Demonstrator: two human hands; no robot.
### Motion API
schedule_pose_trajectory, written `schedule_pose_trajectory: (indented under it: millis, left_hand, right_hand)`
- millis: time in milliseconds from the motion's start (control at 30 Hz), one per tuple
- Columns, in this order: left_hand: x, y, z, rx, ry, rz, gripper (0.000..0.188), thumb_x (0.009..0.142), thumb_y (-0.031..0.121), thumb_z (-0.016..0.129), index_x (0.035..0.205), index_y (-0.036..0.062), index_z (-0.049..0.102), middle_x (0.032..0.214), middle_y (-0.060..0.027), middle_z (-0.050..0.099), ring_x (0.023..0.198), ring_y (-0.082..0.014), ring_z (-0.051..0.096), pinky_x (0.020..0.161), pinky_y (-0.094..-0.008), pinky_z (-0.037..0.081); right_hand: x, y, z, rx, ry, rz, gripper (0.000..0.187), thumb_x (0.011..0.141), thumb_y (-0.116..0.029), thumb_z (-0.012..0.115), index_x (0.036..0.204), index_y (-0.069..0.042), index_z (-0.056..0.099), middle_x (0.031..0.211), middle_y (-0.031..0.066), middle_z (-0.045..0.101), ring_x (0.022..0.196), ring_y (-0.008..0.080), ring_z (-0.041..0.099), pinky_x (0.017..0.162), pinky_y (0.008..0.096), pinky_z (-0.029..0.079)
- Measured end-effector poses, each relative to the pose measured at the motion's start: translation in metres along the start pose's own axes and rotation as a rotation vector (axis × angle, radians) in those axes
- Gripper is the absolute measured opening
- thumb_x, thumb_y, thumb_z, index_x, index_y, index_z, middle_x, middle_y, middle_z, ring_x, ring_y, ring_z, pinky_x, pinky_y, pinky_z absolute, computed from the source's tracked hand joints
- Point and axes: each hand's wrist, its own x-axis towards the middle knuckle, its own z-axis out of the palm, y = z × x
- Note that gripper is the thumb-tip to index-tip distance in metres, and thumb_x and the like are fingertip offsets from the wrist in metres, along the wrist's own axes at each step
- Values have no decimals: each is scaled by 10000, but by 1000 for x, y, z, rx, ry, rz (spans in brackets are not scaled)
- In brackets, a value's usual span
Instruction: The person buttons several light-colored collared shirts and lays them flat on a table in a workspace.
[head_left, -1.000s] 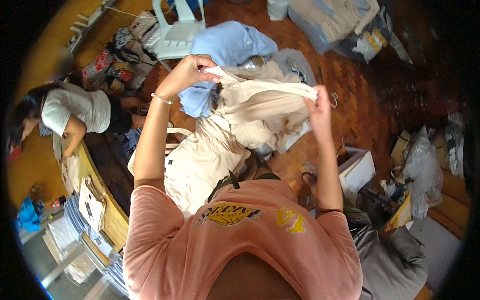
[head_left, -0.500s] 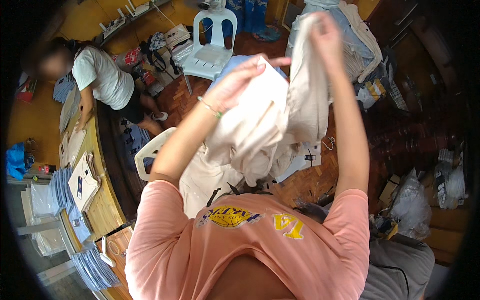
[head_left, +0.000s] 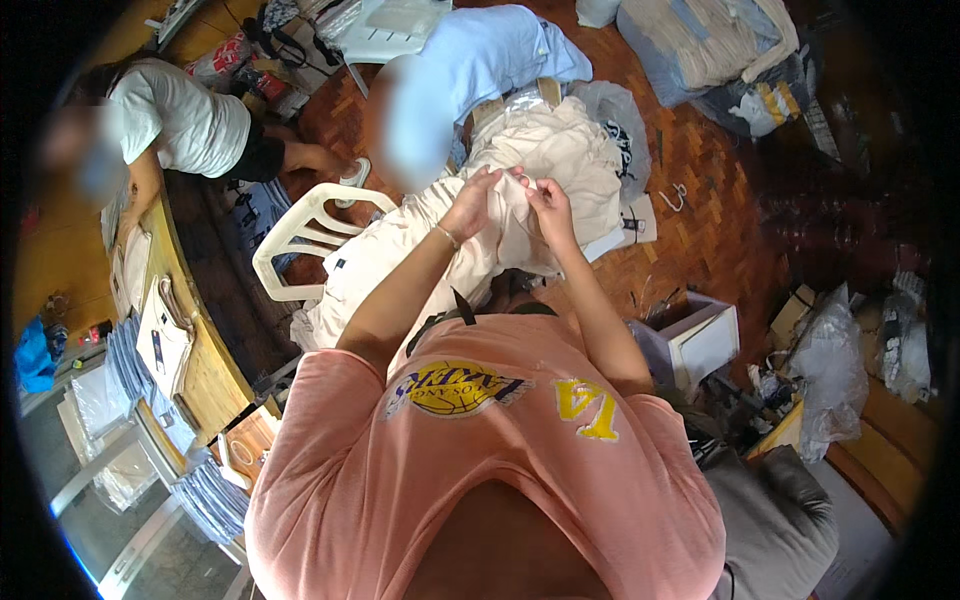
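Observation:
A cream cloth garment (head_left: 510,205) lies bunched in front of me, its edge raised between my two hands. My left hand (head_left: 472,207) has its fingers closed on the edge. Close beside it on the right, my right hand (head_left: 550,212) pinches the same cloth between thumb and fingers. More cream garments (head_left: 385,255) spread below and to the left, with a small dark label showing on one. Beyond my hands the cream cloth is heaped, so I cannot tell where one piece ends and another begins.
A white plastic chair (head_left: 300,245) stands left of the cloth. Farther left, a person (head_left: 185,120) leans over a wooden table (head_left: 215,365) bearing folded garments. Light blue cloth (head_left: 500,60) lies ahead. Clear plastic bags (head_left: 825,370) and a white box (head_left: 705,345) are at right.
Both hands have come down from high ahead, bringing the raised cream garment onto the heap, and now sit close together at its edge. My view has tilted lower.

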Motion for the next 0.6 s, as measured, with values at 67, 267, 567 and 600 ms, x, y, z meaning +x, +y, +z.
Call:
schedule_pose_trajectory:
  millis: [67, 267, 567, 600]
  left_hand:
    - [6, 9, -25, 535, 82, 27, 144, 835, 148, 496, 862, 7, 485, 1095, -103, 506, 962, -183, 510, 846, -287, 405]
    - [14, 19, -26, 1239, -312, 315, 154, 691, 75, 651, 703, 50, 499, 1226, -177, 423, 1116, -231, 437, 867, -284, 362]
    - [24, 22, 9, 1136, -330, 139, 118, 707, 103, 659, 731, 30, 569, 662, 11, 552, 650, -39, 501, 581, -198, 411]
    - [25, 26, 11, 1048, -335, 91, 113, 707, 94, 659, 728, 30, 567, 670, 11, 555, 647, -34, 494, 571, -192, 402]
  right_hand:
    - [4, 5, 0, -30, -22, 32, 120, 799, -79, 538, 883, -23, 473, 656, -9, 458, 603, 79, 409, 558, 210, 351]
    - [7, -4, -14, -8, -144, 34, 92, 832, -104, 496, 867, -32, 451, 714, -10, 446, 660, 70, 392, 591, 201, 340]
    - [-4, -46, -30, 127, -235, 70, 207, 779, -21, 549, 927, -47, 405, 792, 11, 464, 721, 69, 436, 623, 199, 359]
    - [-5, -47, -32, 123, -218, 46, 218, 767, -17, 562, 923, -42, 412, 800, 11, 463, 723, 72, 438, 626, 198, 360]
